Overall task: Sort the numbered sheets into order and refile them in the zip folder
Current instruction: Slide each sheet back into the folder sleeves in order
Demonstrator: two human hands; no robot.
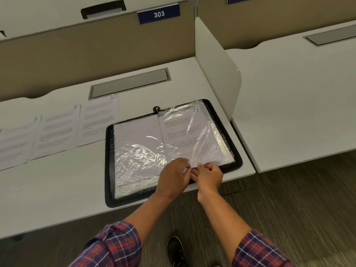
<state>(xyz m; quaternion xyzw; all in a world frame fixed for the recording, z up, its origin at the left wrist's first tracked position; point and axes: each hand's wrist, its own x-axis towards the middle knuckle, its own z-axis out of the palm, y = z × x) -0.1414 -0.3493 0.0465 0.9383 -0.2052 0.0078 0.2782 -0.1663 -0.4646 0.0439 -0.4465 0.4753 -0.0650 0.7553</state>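
Observation:
A black zip folder (pixel 109 170) lies open on the white desk, its clear plastic sleeves spread flat. The right-hand sleeve holds the sheet numbered 6 (pixel 185 130). The left-hand sleeve (pixel 138 149) shows a blank white page under crinkled plastic. My left hand (pixel 174 175) and my right hand (pixel 208 175) meet at the bottom edge of the sleeve with sheet 6, fingers pinching the plastic there. To the left of the folder, sheets 10 (pixel 99 120), 9 (pixel 56 132) and 8 (pixel 16 140) lie in a row on the desk.
A white divider panel (pixel 215 70) stands just right of the folder. A grey cable hatch (pixel 129 83) is set into the desk behind the sheets. The folder's front corner overhangs the desk edge (pixel 212 185). A neighbouring desk (pixel 298 97) is to the right.

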